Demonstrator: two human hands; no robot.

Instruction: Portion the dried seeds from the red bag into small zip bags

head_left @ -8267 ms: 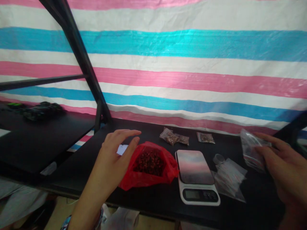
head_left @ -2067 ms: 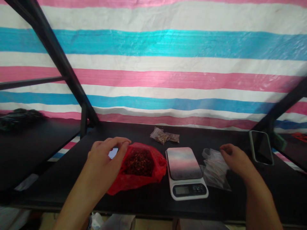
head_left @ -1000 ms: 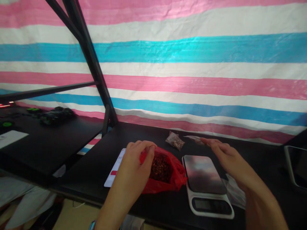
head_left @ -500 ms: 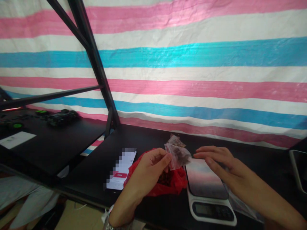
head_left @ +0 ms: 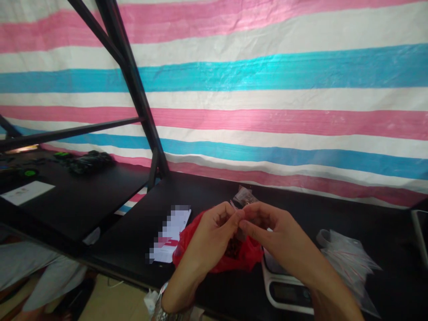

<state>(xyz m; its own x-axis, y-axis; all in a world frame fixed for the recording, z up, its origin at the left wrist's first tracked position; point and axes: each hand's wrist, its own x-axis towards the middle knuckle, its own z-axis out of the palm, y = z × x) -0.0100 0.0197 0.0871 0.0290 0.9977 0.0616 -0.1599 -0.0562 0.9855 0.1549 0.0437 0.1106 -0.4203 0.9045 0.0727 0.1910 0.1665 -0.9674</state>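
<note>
Our left hand (head_left: pixel 216 238) pinches the small zip bag (head_left: pixel 233 205), mostly hidden, above the red plastic bag (head_left: pixel 186 244); our right hand (head_left: pixel 281 232), lately spread over the digital kitchen scale (head_left: pixel 291 295), has come to meet it, so both hands now work together. Whether its fingertips clamp the bag, we cannot tell. Across our black table (head_left: pixel 203 189): a lit phone (head_left: pixel 182 223), red bag, scale, loose clear zip bags (head_left: pixel 347 256). Striped sheeting (head_left: pixel 254 118) hangs behind.
</note>
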